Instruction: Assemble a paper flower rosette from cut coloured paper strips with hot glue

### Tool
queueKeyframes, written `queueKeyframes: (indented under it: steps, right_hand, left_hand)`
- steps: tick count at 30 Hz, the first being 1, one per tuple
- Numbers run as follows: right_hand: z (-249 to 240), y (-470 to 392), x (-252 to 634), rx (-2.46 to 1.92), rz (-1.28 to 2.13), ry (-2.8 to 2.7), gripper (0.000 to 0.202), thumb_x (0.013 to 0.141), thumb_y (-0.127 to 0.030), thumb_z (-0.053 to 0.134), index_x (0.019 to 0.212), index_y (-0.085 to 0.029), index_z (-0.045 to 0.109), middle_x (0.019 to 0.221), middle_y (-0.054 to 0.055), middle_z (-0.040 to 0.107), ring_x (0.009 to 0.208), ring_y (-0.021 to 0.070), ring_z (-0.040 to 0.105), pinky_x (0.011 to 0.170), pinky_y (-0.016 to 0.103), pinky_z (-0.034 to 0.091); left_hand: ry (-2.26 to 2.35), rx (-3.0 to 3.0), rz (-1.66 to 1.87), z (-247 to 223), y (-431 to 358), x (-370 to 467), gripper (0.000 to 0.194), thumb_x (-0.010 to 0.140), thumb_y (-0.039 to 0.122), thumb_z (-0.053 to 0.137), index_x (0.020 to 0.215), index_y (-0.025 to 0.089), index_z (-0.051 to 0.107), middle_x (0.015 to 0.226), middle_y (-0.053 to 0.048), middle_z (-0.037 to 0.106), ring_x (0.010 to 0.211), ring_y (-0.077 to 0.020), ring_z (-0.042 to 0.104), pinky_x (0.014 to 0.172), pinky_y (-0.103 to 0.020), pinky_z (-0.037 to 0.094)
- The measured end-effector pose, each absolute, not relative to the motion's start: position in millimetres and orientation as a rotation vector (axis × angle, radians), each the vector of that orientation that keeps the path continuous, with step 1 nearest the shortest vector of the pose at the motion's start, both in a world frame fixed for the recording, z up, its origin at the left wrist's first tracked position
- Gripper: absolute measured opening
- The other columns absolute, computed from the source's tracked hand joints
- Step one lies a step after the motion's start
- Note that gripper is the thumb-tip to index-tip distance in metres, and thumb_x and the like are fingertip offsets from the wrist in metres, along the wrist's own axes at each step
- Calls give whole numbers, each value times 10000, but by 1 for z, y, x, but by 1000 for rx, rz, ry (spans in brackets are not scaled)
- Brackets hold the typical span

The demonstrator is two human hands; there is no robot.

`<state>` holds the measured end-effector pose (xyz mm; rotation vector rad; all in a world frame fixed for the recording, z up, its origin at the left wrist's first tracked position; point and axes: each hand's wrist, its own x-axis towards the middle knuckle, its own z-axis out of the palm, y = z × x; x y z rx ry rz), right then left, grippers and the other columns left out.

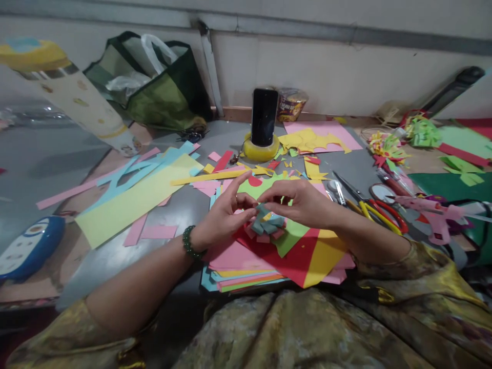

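Note:
A small paper flower point(266, 223), with blue-grey petals, a yellow bit in the middle and pink petals below, is held over a stack of coloured paper point(246, 261). My left hand point(226, 212) wears a ring and pinches the flower's far edge between thumb and fingertip. From the other side my right hand point(302, 202) grips the same blue petals with thumb and forefinger, the fingers bent. Beneath the flower lie green, red and yellow sheets point(326, 256). The fingertips partly cover the upper petals.
Scissors point(378, 212) and a pink glue gun point(434, 218) lie at the right, near finished paper flowers point(388, 148). A phone point(264, 118) stands in a yellow holder behind the stack. Paper strips point(134, 197) cover the left, with a bottle point(80, 97) and a green bag point(165, 92) beyond.

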<state>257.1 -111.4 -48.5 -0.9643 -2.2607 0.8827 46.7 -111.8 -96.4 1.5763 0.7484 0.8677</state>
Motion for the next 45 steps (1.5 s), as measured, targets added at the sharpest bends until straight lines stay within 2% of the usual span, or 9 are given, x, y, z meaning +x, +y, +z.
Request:
queueKeyframes:
  steps: [3, 6, 9, 13, 23, 30, 35, 40, 45]
  right_hand:
    - [-51, -103, 265, -1084, 962, -2206, 179, 864, -245, 587, 839, -160, 743, 745, 29, 731, 653, 131, 629, 614, 231, 465]
    - [-56, -95, 272, -1201, 1055, -2213, 159, 803, -219, 607, 799, -153, 753, 702, 21, 727, 618, 129, 628, 581, 220, 455]
    - [-60, -90, 276, -1322, 1158, -2240, 160, 773, -196, 616, 807, -151, 766, 697, 18, 735, 619, 134, 640, 590, 220, 469]
    - [-63, -89, 275, -1427, 1107, -2304, 155, 772, -162, 621, 792, -161, 775, 729, 15, 753, 649, 135, 648, 610, 218, 466]
    - [-62, -90, 270, -1588, 930, -2413, 182, 800, -115, 618, 814, -164, 793, 719, 19, 755, 628, 129, 630, 595, 229, 429]
    - [-62, -92, 270, -1626, 822, -2484, 216, 814, -129, 597, 870, -175, 801, 755, 34, 762, 632, 136, 615, 597, 252, 409]
    - [-59, -97, 267, -1683, 662, -2571, 224, 859, -224, 602, 974, -198, 792, 921, 71, 764, 822, 197, 648, 657, 279, 408]
    - [-58, -100, 265, -1699, 563, -2582, 225, 911, -319, 594, 1019, -205, 756, 962, 82, 718, 855, 206, 635, 695, 287, 408]
    - [-65, -102, 262, -1673, 457, -2591, 321, 836, -346, 678, 1109, -177, 673, 1028, 106, 657, 942, 252, 607, 773, 324, 443]
  left_hand:
    - [900, 1848, 909, -100, -109, 45, 546, 876, 239, 554, 1410, 191, 450, 900, -32, 669, 825, -165, 641, 717, -285, 538]
    - [1009, 2228, 789, -102, -106, 43, 287, 870, 159, 494, 1092, 184, 673, 919, -55, 709, 896, -196, 641, 829, -346, 515]
    - [955, 2475, 567, -103, -105, 42, 275, 865, 126, 474, 942, 197, 728, 933, -66, 739, 930, -229, 640, 888, -400, 475]
    - [939, 2604, 410, -104, -106, 44, 341, 840, 89, 440, 952, 214, 737, 983, -67, 746, 951, -239, 636, 901, -415, 445]
    - [914, 2642, 343, -101, -107, 45, 380, 837, 77, 410, 982, 208, 735, 1021, -75, 742, 966, -235, 642, 902, -387, 440]
    - [927, 2657, 308, -101, -111, 45, 493, 870, 48, 397, 1231, 234, 676, 1069, -83, 713, 982, -242, 621, 907, -397, 415]
    - [913, 2672, 301, -102, -111, 44, 476, 916, 65, 374, 1240, 263, 661, 1043, -69, 693, 931, -232, 600, 885, -393, 399]
    - [880, 2672, 293, -102, -110, 43, 478, 909, 46, 365, 1212, 262, 665, 1015, -60, 680, 936, -226, 587, 894, -390, 391]
    - [863, 2680, 311, -102, -110, 43, 458, 885, 30, 382, 1151, 247, 685, 983, -54, 680, 926, -217, 595, 900, -383, 390]
